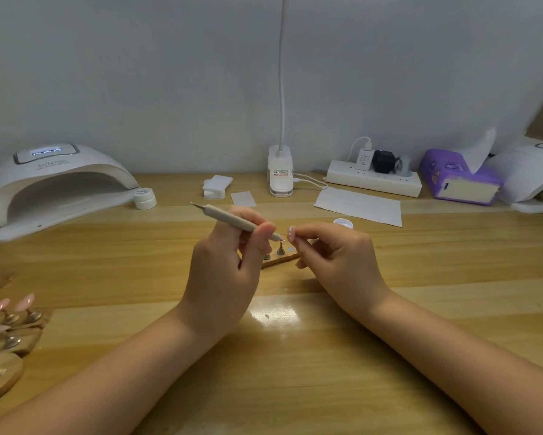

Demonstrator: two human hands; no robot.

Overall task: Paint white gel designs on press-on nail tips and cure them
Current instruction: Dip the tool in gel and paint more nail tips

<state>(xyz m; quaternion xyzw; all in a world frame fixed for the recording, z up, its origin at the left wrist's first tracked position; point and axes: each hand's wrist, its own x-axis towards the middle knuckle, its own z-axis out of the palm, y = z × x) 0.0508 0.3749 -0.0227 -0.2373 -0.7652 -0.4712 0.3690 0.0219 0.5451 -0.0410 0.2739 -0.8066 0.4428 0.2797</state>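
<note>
Two hands meet over a small wooden stand at the middle of the table, one with a brush, one with a nail tip.

The left hand (229,271) has its fingers curled round a grey brush (232,221), gripping it near the working end. The brush lies on a slant: its long axis runs from upper left, away from the person, down to the right, and its fine tip points at the nail tip (291,233). The right hand (333,249) pinches that pink nail tip between thumb and forefinger, the other fingers loosely curled. The nail tip stands roughly upright, white dots facing the camera, just above the wooden stand (279,257), which rests on the table (295,356) between the two hands.
</note>
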